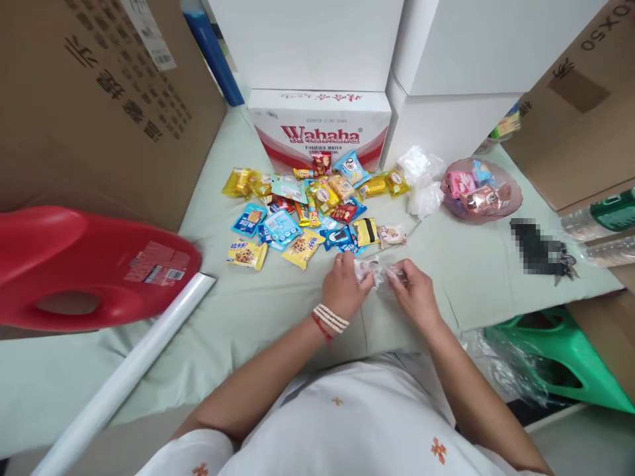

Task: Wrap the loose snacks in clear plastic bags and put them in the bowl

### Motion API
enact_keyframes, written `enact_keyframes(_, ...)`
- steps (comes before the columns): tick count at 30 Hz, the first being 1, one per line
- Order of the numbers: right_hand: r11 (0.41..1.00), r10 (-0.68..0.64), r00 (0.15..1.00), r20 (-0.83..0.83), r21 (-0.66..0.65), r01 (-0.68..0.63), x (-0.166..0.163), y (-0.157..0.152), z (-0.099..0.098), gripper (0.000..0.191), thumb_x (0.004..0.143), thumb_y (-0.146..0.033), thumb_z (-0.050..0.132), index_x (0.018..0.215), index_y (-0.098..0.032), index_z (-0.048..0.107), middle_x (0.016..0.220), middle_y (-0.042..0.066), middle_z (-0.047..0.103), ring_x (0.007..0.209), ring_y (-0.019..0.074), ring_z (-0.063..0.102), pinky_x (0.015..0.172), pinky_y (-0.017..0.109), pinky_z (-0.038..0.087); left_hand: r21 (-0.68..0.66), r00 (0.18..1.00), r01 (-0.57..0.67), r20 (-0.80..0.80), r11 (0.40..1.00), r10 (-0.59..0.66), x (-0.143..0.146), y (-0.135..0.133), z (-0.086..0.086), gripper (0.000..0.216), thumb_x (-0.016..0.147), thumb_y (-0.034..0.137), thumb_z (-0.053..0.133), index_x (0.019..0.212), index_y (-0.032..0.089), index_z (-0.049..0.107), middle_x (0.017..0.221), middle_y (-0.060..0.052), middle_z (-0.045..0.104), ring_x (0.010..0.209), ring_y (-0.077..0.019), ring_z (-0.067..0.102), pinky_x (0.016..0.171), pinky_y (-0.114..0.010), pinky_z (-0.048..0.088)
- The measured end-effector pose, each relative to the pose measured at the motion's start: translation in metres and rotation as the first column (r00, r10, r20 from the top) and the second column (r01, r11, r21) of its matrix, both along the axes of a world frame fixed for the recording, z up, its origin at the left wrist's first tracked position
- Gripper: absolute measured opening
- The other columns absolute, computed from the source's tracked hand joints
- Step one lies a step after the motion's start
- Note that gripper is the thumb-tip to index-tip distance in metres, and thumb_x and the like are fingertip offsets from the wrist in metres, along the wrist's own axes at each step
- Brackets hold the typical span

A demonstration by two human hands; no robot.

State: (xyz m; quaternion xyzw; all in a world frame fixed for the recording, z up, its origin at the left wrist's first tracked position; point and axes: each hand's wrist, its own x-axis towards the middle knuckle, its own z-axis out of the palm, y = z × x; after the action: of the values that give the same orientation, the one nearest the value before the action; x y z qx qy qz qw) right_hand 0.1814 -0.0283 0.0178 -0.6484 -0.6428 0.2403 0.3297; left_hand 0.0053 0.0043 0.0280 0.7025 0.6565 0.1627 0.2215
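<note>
My left hand (pixel 344 287), with a beaded bracelet at the wrist, pinches one side of a crinkled clear plastic packet (pixel 371 270). The packet's other side is between the fingers of my right hand (pixel 414 287). What the packet contains is too small to make out. Just beyond my hands lies a loose pile of wrapped snacks. Nearest are a yellow-and-black packet (pixel 366 231), a whitish packet (pixel 391 235), a blue packet (pixel 338 237) and a yellow cookie packet (pixel 303 249).
A pink translucent bowl (pixel 459 210) of snacks stands right, beside crumpled clear plastic bags (pixel 421 178). Behind the pile is a Wahaha water carton (pixel 322 122). Left are a red plastic jug (pixel 99 264) and a white tube (pixel 129 370); a green stool (pixel 590 370) is lower right.
</note>
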Motion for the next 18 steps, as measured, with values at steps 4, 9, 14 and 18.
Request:
enact_keyframes(4,0.993,0.114,0.968,-0.223,0.032,-0.110,-0.022,-0.006,0.013,0.035,0.101,-0.044,0.053,0.127,-0.023,0.062,0.125,0.011,0.068,0.111,0.0238,0.065,0.095,0.036,0.055,0.116,0.985,0.132,0.095,0.984,-0.143,0.013,-0.012,0.004,0.039,0.085,0.024,0.062,0.121,0.018,0.050,0.124,-0.018,0.058,0.107,-0.0320,0.063,0.086,-0.042,0.053)
enact_keyframes(9,0.985,0.075,0.921,-0.383,-0.116,-0.129,-0.018,-0.012,0.011,0.042,0.101,-0.054,0.053,0.127,-0.021,0.060,0.110,0.007,0.072,0.097,0.0222,0.068,0.087,0.034,0.057,0.199,0.784,0.327,0.489,0.924,-0.383,0.015,-0.018,0.008,0.061,0.073,0.013,0.057,0.132,0.021,0.047,0.115,-0.012,0.062,0.103,-0.0269,0.062,0.092,-0.044,0.053)
enact_keyframes(14,0.982,0.033,0.889,-0.456,-0.152,-0.115,0.017,-0.015,0.007,0.036,0.099,-0.044,0.056,0.125,-0.023,0.067,0.119,0.008,0.073,0.109,0.0238,0.069,0.097,0.039,0.056,-0.036,0.510,0.454,0.830,0.890,-0.226,-0.001,-0.017,0.004,0.075,0.075,0.013,0.053,0.146,0.023,0.033,0.119,-0.010,0.066,0.087,-0.0172,0.066,0.063,-0.026,0.052)
enact_keyframes(18,0.989,-0.125,0.851,-0.510,0.004,0.148,0.075,0.022,0.035,0.013,0.089,-0.031,0.065,0.095,-0.023,0.075,0.094,0.004,0.075,0.085,0.0187,0.071,0.084,0.037,0.061,-0.074,0.525,0.367,0.839,0.927,-0.141,-0.013,-0.015,-0.008,0.068,0.078,0.013,0.055,0.144,0.025,0.040,0.132,-0.012,0.061,0.095,-0.0175,0.069,0.059,-0.023,0.051)
